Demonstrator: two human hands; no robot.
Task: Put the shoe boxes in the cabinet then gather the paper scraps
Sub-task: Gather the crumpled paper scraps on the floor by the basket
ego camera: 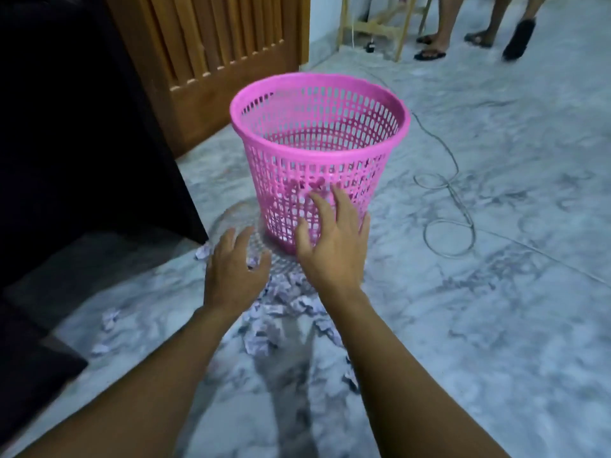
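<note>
The crumpled pale paper scraps [291, 299] lie on the grey marbled floor [479, 325] between my wrists, with strays off to the left by the dark cabinet [82, 143]. Both hands are spread open and hold nothing. My left hand [236, 272] hovers over the pile's far edge, and my right hand [334, 249] reaches the lower wall of the upright pink plastic mesh basket [297, 166] just beyond; I cannot tell if it touches. A thin grey cable [446, 255] loops further right.

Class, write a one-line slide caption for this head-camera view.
Open left hand and right hand reach for a pink basket near paper scraps.
</note>
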